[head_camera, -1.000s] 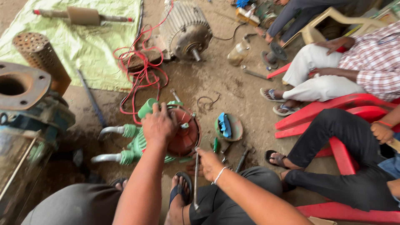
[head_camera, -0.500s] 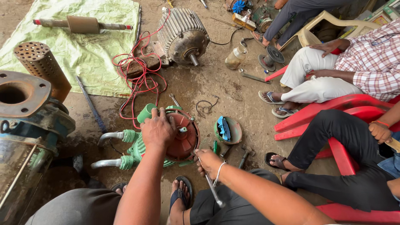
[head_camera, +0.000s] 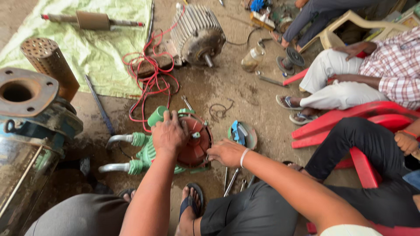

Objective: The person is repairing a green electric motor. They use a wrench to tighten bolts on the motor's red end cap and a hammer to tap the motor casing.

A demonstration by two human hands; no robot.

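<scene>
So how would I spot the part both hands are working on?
Start at the big rusty flanged pipe on the left, then look right to the green pump on the ground. The left hand rests on its round dark-red cover, the only red disc there.

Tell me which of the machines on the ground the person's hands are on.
The small green pump with the red round cover: the left hand and right hand rest on it. The ribbed grey motor and the big rusty flanged pump lie untouched.

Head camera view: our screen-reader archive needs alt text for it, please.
Both hands work on a green pump on the dirt floor: the left hand presses its red cover, the right hand touches the rim. A grey motor lies behind.
</scene>
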